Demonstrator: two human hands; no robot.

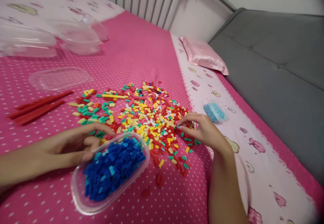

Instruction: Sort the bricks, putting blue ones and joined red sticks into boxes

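My left hand [73, 146] grips the near-left rim of a clear plastic container [77, 192], thumb at the edge and index finger stretched along its far side. Inside lies a heap of dark blue building bricks [111, 170] with a few light blue ones among them. My right hand [202, 129] is at the right side of a wide pile of loose building bricks [149, 116], mostly red, yellow, green, pink and white. Between its thumb and index finger shows a small blue brick [179, 126]. The other fingers are partly hidden.
Red joined brick strips [40, 107] lie at left, below a clear lid [62, 78]. More clear containers [78, 36] stand behind. A small box of light blue bricks [215, 112] sits at right. A pink pillow [204, 56] rests near the grey headboard [273, 68].
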